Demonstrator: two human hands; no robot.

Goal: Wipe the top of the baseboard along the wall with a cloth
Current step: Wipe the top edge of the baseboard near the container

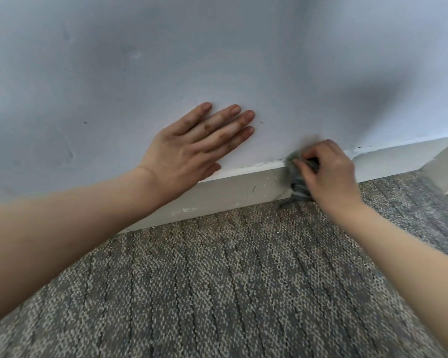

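Baseboard cleaning, seen from the cleaner's own eye level: the right grip (329, 174) is curled round a bunched grey cloth (295, 157) and presses it onto the top ledge of the baseboard (243, 187), right where board meets wall (140, 73). A loose tail of the fabric hangs down the board's face toward the carpet (243, 280).

Bunching the cloth seems meant to put a thick pad on a very narrow ledge, with the fingertips on top to drive it into the seam.

The left grip (192, 146) holds nothing. It lies flat on the wall just above the ledge, fingers straight and a little spread, most likely a brace for someone leaning low and forward.

The cloth is blurred, so how much of it actually sits on the ledge is hard to say. The ledge runs on beyond the cloth both ways, left under the bracing palm and right toward a corner, with dark specks and chipped paint along that stretch.
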